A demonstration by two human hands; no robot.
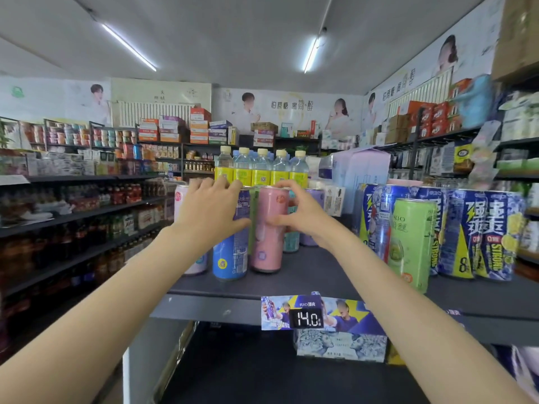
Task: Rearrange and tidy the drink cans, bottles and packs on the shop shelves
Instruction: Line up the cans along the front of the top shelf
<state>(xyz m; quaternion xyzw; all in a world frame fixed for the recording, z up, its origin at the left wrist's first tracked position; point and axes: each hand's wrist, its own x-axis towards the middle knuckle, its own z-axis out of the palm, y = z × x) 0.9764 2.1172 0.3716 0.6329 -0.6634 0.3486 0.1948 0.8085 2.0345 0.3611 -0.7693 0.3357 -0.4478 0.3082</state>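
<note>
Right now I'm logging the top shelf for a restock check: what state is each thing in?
Tall pink drink can: upright, right hand curled round it.
Tall blue drink can: upright, left hand resting on it, fingers straight.
Light green drink can: upright, untouched.
Yellow-labelled clear plastic bottles: upright, capped, in a row.
Digital price tag: lit, reads 14.0.

The dark shelf (318, 275) carries upright cans: a pink can (269, 231) and blue can (230, 258) left, green can (409, 243) right, yellow-labelled bottles (261, 167) far.
</note>
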